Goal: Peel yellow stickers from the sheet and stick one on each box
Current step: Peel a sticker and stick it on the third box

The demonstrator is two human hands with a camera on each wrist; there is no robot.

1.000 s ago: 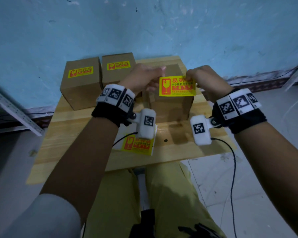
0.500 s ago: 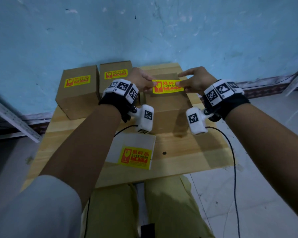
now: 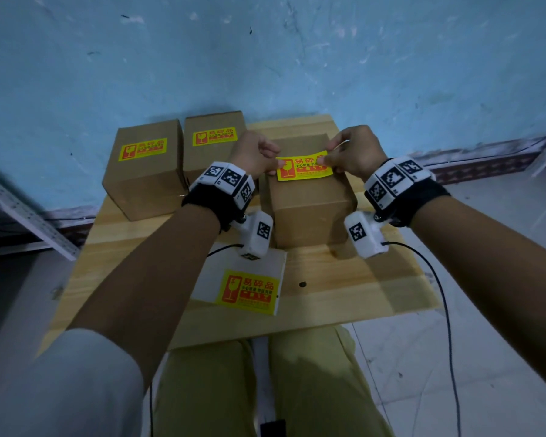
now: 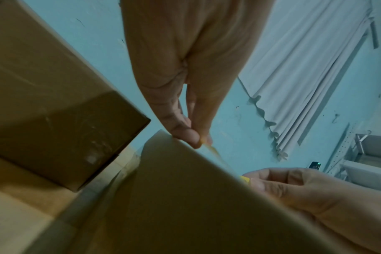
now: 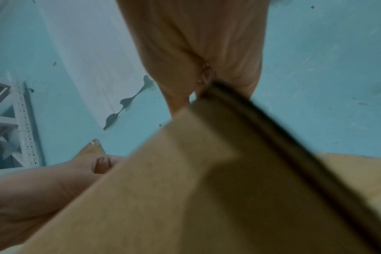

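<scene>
Wooden table [image 3: 344,279] against a scuffed blue wall [image 3: 297,58], tiled floor [image 3: 486,357].

Wooden table [image 3: 344,288] against the blue wall. On it: three cardboard boxes, left box [image 3: 142,178] and middle box [image 3: 213,143] side by side at the back, right box [image 3: 309,209] nearer centre. White sticker sheet [image 3: 234,279] flat near the front edge, one yellow sticker [image 3: 249,290] on it.

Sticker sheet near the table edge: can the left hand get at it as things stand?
Probably not yet: the left hand pinches the yellow sticker over the near box. The sticker sheet lies uncovered below its wrist, so reach looks free once it lets go.
</scene>
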